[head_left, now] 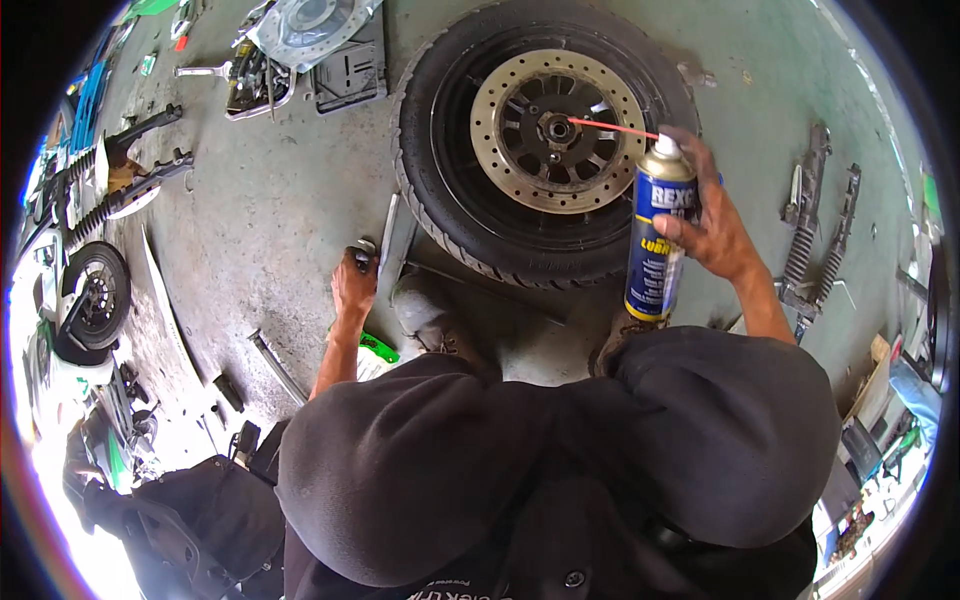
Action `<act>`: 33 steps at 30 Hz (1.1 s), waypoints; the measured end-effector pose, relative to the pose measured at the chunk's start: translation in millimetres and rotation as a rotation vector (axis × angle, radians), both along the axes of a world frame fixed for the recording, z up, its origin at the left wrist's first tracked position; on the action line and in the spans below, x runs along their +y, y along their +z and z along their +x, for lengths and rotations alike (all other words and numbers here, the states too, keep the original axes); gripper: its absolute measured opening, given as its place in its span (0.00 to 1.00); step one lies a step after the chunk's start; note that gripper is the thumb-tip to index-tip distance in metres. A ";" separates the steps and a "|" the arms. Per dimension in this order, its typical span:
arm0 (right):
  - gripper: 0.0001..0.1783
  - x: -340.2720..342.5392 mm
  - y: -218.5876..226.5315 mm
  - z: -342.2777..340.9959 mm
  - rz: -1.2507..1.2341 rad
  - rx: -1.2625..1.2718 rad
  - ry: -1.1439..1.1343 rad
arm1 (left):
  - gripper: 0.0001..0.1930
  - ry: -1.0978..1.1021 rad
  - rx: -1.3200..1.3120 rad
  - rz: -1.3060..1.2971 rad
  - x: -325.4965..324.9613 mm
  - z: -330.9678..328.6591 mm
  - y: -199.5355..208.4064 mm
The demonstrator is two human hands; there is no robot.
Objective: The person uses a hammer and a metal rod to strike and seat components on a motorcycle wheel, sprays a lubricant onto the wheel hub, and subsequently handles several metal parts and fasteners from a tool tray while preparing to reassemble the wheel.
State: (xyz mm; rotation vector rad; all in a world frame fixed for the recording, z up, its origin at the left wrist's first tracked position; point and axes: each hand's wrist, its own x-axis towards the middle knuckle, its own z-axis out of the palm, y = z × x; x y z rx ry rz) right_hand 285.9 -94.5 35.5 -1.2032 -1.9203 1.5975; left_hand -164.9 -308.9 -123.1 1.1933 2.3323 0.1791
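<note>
My right hand (715,215) is wrapped round a blue and yellow spray can (657,240), held upright with a finger at its white nozzle. From the nozzle a thin red straw (615,128) reaches left to the hub nut (557,130) of a motorcycle wheel. That wheel lies flat on the floor, its black tyre (425,190) outermost and a drilled brake disc (488,125) facing up. To the left of the tyre, my left hand (353,285) is closed low over the floor, around a small dark and metallic piece that I cannot make out.
Metal bars (398,235) lie between tyre and boots. Fork legs with springs (808,235) rest at right. A tool tray (262,80) and another disc (312,25) sit at upper left. A motorcycle with a small wheel (95,295) stands far left, and a dark-clothed person (190,520) is lower left.
</note>
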 end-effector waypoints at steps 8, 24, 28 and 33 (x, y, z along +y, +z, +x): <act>0.53 17.1 -16.2 -22.8 -0.019 0.022 0.025 | 0.12 0.018 -0.008 0.223 33.9 19.5 20.2; 0.59 14.2 -32.4 -20.7 -0.071 0.010 -0.011 | 0.16 0.143 -0.707 0.165 158.3 145.9 79.9; 0.57 12.7 -37.2 -18.6 -0.068 0.021 -0.031 | 0.15 0.164 -0.785 0.156 156.2 144.0 68.1; 0.56 13.2 -37.1 -19.1 -0.061 0.032 -0.024 | 0.16 0.152 -0.782 0.204 147.3 145.6 60.8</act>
